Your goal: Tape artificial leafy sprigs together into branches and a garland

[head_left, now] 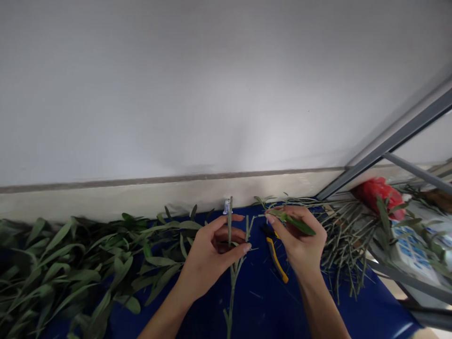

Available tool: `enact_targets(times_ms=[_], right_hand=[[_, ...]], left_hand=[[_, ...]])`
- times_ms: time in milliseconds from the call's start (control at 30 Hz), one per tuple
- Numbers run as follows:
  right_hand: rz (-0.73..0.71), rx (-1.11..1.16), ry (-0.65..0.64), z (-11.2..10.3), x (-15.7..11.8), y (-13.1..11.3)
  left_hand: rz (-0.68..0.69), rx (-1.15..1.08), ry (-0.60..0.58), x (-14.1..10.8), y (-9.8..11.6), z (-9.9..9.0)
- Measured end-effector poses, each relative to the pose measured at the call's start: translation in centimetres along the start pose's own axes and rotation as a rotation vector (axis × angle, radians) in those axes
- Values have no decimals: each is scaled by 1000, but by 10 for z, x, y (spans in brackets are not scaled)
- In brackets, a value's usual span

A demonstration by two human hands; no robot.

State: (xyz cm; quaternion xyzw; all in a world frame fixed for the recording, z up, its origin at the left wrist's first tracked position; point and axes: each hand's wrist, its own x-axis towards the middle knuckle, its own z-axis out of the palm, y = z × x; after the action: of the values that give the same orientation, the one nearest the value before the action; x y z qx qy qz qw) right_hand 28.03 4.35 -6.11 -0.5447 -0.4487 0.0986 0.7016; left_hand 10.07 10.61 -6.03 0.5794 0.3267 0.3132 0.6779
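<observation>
So on the far left you've got a big heap of grey-green leafy branches with long narrow leaves [56,263], spread over a shiny dark blue surface [257,306]. Next along is the left hand [208,254], curled partway closed, thumb and fingers around a forked, mostly stripped grey-green stem [231,292] that sits mid-scene and runs from the near edge up toward the wall. I'd guess that stem is light and fairly stiff down the main stalk, with thin side twigs that would snap easily, so I'd hold it on the thick part just under the fork and not by the tips. Just right of it are yellow-and-black handled hand cutters [277,263], lying loose. Then the right hand [300,240], thumb and forefinger pinched together on a small green leafy sprig [300,225]; can't honestly tell if its thin end is joined to the stem, it's too fine there. That sprig looks nearly weightless, soft and bendy in the leaf, so a light pinch at its stalk should do. Further right there's a tangle of thin bare grey-green sticks [348,240], then a crumpled red plastic bag [381,195] beyond a grey metal frame [388,146].
</observation>
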Motion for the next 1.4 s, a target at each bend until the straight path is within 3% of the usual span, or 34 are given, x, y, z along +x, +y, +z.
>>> enact_targets(times_ms=[133, 367, 667, 833, 1400], right_hand=[[6, -16, -78, -2, 2, -1], [27, -112, -55, -7, 13, -5], [241, 53, -210, -7, 23, 0], [320, 177, -189, -7, 25, 4], [312, 277, -267, 1, 38, 20]], left_hand=[[3, 12, -28, -1, 1, 2], [0, 33, -27, -2, 3, 4], [-26, 73, -40, -3, 6, 4], [-15, 66, -37, -2, 2, 4], [-25, 137, 61, -1, -4, 3]])
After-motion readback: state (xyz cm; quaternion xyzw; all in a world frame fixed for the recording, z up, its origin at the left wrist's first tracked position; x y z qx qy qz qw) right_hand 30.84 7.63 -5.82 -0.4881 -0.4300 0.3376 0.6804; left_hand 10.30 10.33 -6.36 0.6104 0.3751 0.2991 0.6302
